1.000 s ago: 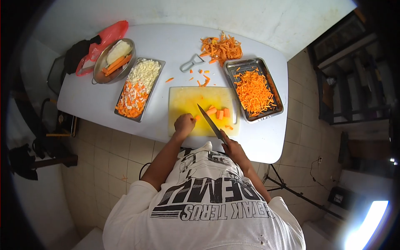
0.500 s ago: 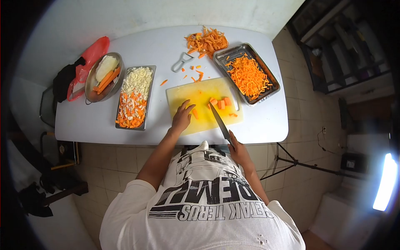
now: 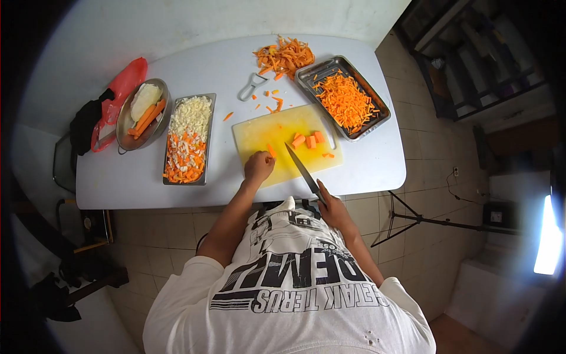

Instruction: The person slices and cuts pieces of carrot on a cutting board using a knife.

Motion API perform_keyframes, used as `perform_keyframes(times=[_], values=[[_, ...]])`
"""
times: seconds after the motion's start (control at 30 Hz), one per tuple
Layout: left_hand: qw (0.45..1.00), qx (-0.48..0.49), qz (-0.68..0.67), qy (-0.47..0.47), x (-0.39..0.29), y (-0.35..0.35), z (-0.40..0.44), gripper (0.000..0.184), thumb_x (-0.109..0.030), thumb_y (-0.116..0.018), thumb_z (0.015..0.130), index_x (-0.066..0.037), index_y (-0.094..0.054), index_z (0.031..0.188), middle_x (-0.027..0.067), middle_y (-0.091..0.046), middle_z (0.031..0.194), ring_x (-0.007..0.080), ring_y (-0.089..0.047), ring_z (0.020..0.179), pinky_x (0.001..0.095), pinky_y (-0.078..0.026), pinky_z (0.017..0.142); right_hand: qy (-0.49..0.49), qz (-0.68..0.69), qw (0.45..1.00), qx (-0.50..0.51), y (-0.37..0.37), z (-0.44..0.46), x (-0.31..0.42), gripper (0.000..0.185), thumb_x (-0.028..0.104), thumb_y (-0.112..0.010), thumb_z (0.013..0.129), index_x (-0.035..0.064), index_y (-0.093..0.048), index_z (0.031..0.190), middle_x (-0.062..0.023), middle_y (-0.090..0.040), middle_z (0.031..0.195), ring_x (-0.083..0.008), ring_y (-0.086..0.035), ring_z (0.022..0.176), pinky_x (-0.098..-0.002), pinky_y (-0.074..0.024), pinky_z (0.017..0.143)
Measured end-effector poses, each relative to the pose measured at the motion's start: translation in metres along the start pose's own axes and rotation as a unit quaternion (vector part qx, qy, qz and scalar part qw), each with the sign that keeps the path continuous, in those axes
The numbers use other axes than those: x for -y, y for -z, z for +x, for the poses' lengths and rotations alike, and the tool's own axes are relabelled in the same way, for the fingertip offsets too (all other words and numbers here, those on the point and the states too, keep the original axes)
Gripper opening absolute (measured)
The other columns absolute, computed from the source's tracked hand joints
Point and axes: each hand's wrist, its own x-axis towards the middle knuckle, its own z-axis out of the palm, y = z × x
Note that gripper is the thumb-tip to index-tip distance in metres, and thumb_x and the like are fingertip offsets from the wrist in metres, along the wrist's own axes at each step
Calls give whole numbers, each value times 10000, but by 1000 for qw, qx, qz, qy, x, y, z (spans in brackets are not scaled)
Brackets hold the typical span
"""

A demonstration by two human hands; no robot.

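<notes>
My left hand (image 3: 259, 167) is closed over the left part of the yellow cutting board (image 3: 250, 133), with its fingers at an orange carrot piece (image 3: 271, 150) that sticks out beyond them. In my right hand (image 3: 331, 207) is the handle of a knife (image 3: 302, 169); its blade points up and left over the board. Several carrot chunks (image 3: 312, 141) lie on the board's right side, with small bits below them. Right of the board, a metal tray (image 3: 381, 118) holds carrot strips (image 3: 348, 103).
A long tray (image 3: 206, 138) of chopped white and orange vegetables stands to the left. Beyond it are a metal bowl (image 3: 127, 139) with carrots and a red plastic bag (image 3: 127, 79). A peeler (image 3: 252, 87) lies near a heap of peelings (image 3: 286, 56).
My left hand opened over the carrot piece, then closed beside it. The knife tip moved right to the chunks and back left. The whole view has shifted and turned.
</notes>
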Motion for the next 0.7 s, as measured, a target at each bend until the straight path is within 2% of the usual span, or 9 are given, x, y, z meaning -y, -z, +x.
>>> perform_keyframes(times=[0.03, 0.13, 0.23, 0.3, 0.4, 0.6, 0.7], values=[[1000, 23, -20, -8, 1, 2, -1, 201, -237, -711, 805, -98, -685, 948, 114, -646, 970, 310, -636, 907, 428, -518, 768, 11, 3, 1000, 4, -2, 4, 0, 757, 4, -516, 811, 147, -252, 1506, -284, -649, 910, -471, -622, 826, -525, -483, 772], [987, -104, -37, -120, 8, -1, -6, 188, -149, -739, 768, -80, -681, 932, 102, -652, 1026, 303, -617, 948, 408, -506, 822, 113, -1, 993, -36, -14, 17, -8, 759, -2, -512, 807, 144, -254, 1507, -263, -641, 912, -464, -610, 811, -526, -485, 756], [964, -195, -13, -181, 6, 1, -10, 203, -89, -736, 753, -70, -683, 948, 74, -652, 1061, 288, -594, 979, 391, -493, 859, 81, -46, 995, -27, -21, 26, -1, 742, 30, -529, 847, 191, -248, 1514, -226, -609, 867, -429, -607, 776, -512, -492, 720], [964, -177, -6, -200, 13, -1, -7, 218, -98, -732, 762, -73, -687, 973, 56, -651, 1069, 283, -587, 975, 384, -493, 858, 76, -71, 994, -31, -25, 29, 10, 710, 72, -517, 889, 239, -239, 1520, -209, -602, 855, -411, -617, 764, -501, -508, 708], [960, -178, 9, -217, 21, -6, -2, 233, -102, -729, 766, -77, -692, 995, 39, -654, 1063, 275, -586, 957, 375, -498, 841, 26, -128, 991, 0, -31, 33, 24, 691, 69, -494, 893, 249, -258, 1517, -192, -610, 868, -405, -630, 727, -491, -527, 677], [948, -195, 23, -250, 21, -4, 2, 208, -104, -732, 767, -83, -706, 973, 17, -666, 1028, 251, -596, 893, 351, -509, 780, -2, -174, 985, 1, -36, 33, 36, 710, 11, -487, 855, 255, -315, 1500, -184, -614, 880, -374, -653, 663, -473, -545, 610], [945, -198, 30, -257, 21, -6, 6, 188, -104, -735, 770, -86, -716, 956, 11, -677, 1008, 243, -601, 873, 344, -513, 761, -15, -198, 980, 2, -35, 30, 47, 756, -20, -489, 832, 259, -295, 1508, -184, -611, 881, -373, -657, 667, -462, -550, 608]])
